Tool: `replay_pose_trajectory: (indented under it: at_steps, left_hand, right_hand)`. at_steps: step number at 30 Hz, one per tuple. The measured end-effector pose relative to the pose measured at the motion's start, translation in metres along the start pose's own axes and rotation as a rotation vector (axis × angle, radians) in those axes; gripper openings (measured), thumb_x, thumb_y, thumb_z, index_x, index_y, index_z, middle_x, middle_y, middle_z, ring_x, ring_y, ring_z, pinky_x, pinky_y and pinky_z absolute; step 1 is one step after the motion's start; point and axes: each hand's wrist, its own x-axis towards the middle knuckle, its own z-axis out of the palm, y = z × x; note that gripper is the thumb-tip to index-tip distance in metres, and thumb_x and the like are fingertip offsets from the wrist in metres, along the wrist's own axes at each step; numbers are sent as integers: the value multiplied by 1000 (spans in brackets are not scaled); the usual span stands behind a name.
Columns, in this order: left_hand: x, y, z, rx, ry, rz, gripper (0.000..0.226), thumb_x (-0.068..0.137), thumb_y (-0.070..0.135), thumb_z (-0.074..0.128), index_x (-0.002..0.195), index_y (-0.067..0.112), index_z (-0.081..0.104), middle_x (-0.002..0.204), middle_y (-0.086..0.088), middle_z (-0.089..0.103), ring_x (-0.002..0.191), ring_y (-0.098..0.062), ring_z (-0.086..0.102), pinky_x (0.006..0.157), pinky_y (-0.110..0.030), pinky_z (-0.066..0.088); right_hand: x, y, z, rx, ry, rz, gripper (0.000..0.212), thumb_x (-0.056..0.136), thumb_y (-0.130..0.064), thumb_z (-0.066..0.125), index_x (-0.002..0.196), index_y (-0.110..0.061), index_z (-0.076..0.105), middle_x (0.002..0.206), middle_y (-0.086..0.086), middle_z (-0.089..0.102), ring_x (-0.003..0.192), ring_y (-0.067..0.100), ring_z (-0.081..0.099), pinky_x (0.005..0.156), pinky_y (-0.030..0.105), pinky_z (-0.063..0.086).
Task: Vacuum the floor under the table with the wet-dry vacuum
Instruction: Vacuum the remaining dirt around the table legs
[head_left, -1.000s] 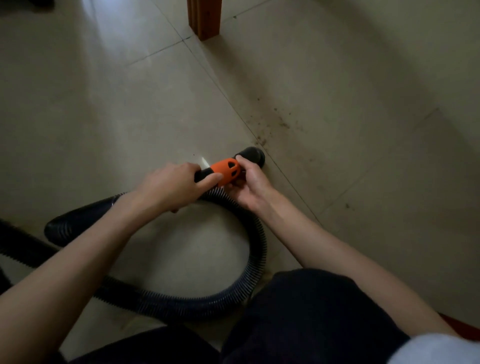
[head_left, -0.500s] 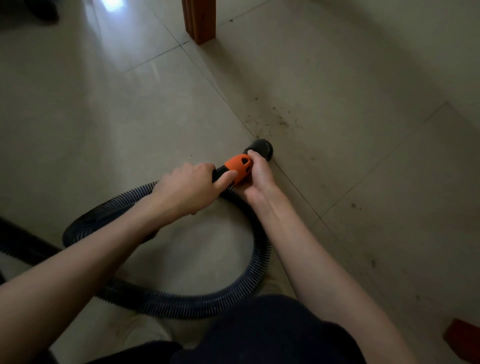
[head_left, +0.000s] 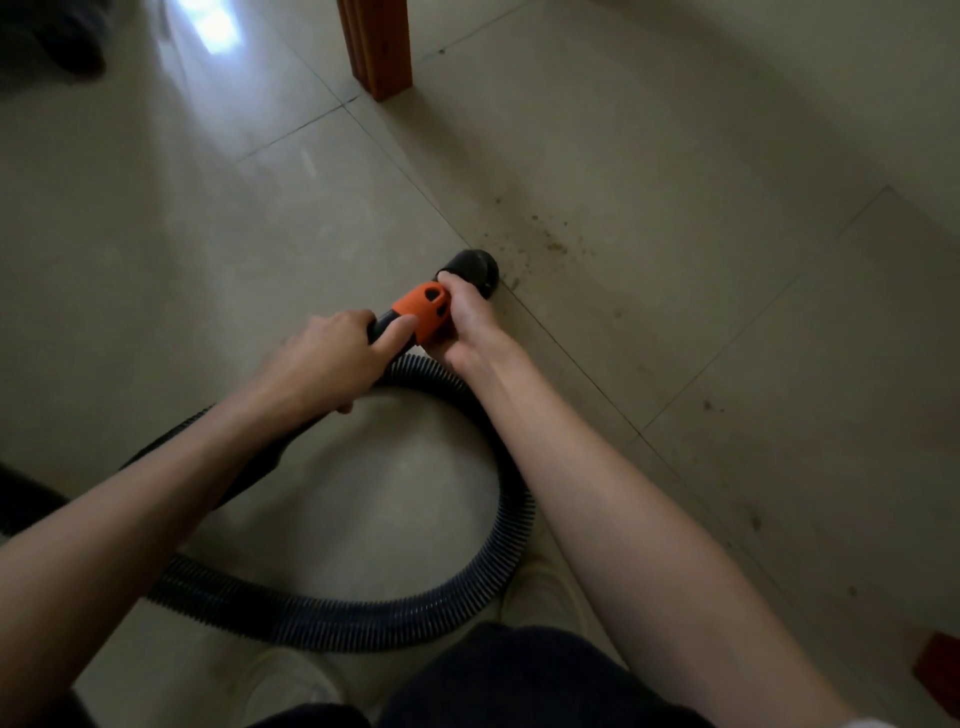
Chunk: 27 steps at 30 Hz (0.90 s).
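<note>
Your nozzle has crept forward over the last second: it now sits right at the near edge of the dirt scatter, where a moment ago it lay short of it, back along the grout line. The table leg has also come further into view at 12 o'clock, so you are leaning in under the table. By my reading the real cleaning pass is only just starting; the crumbs ahead look untouched.

Your left hand is wrapped around the black tube just behind the orange collar, thumb laid along it. Your right hand curls around the collar's front end, fingertips at the nozzle's neck. Both grips look firm.

The crumbs fan out from the nozzle toward 1 and 2 o'clock, with lone specks farther off at 3 to 4 o'clock. That whole side is open tile, so you have free sweep there. The table leg stands well apart at 12 o'clock and only limits a straight push forward. The hose loops from your hands round to 6 o'clock, just in front of your knees; it has slack, but watch that it does not drag under you as you reach. A reddish object sits at the frame's edge at 4 o'clock, too cropped to identify.
</note>
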Motion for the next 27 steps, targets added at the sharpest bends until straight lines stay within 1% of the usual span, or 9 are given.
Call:
replay_pose_trajectory:
  at_steps: [3, 6, 9, 13, 17, 19, 21, 24, 27]
  left_hand:
    - [-5, -3, -4, -1, -94, 37, 48, 93, 56, 33, 80, 14, 52, 60, -5, 61, 40, -16, 58, 56, -28, 49]
    - [-13, -5, -5, 32, -163, 85, 50, 89, 60, 32, 77, 16, 53, 60, -5, 62, 41, -17, 59, 62, -33, 55]
    - [-22, 2, -1, 92, -190, 139, 51, 84, 65, 29, 82, 21, 55, 60, -4, 63, 41, -14, 60, 64, -35, 56]
    - [-33, 9, 5, 144, -227, 176, 41, 87, 64, 32, 84, 28, 52, 60, 0, 62, 43, -12, 61, 60, -29, 55]
    - [-43, 16, 11, 214, -291, 196, 43, 89, 63, 33, 91, 23, 50, 60, 5, 59, 44, -7, 59, 58, -27, 55]
    - [-48, 21, 13, 221, -316, 224, 35, 90, 61, 33, 92, 29, 45, 62, 6, 57, 45, -6, 58, 56, -23, 54]
    - [-50, 25, 14, 219, -330, 245, 33, 90, 61, 33, 84, 31, 45, 62, 7, 56, 44, -5, 57, 54, -22, 52]
    - [-52, 29, 18, 205, -317, 270, 32, 92, 59, 33, 73, 32, 39, 64, 7, 54, 45, -5, 55, 50, -21, 49]
    - [-53, 31, 29, 217, -260, 274, 40, 91, 61, 32, 81, 24, 47, 71, 4, 57, 53, -7, 54, 54, -25, 48]
  right_hand:
    - [-5, 9, -13, 80, -13, 22, 42, 92, -27, 56, 128, -5, 50, 117, 19, 59, 100, 31, 58, 86, 45, 50]
    - [-12, 23, -28, 150, -3, 41, 40, 93, -26, 56, 126, -4, 51, 116, 19, 60, 102, 31, 59, 95, 48, 48]
    - [-19, 34, -40, 157, 32, 42, 32, 92, -30, 56, 114, -6, 56, 107, 16, 61, 92, 27, 59, 94, 46, 49]
    - [-24, 42, -58, 175, 76, 64, 25, 92, -27, 55, 109, -9, 55, 92, 12, 59, 81, 23, 57, 89, 42, 49]
    - [-34, 53, -78, 195, 116, 111, 32, 90, -26, 55, 115, -6, 54, 100, 15, 59, 96, 29, 58, 95, 46, 49]
    - [-40, 56, -84, 196, 128, 119, 27, 91, -26, 54, 110, -7, 53, 94, 12, 57, 90, 27, 57, 90, 42, 51]
    - [-43, 56, -89, 203, 139, 123, 25, 91, -26, 54, 107, -7, 52, 91, 11, 56, 86, 25, 56, 86, 40, 51]
    - [-45, 57, -94, 192, 162, 104, 27, 94, -28, 52, 111, -8, 49, 102, 13, 55, 96, 27, 55, 95, 43, 49]
    - [-45, 59, -99, 206, 191, 85, 29, 95, -31, 52, 115, -11, 45, 111, 14, 54, 106, 30, 55, 101, 47, 44]
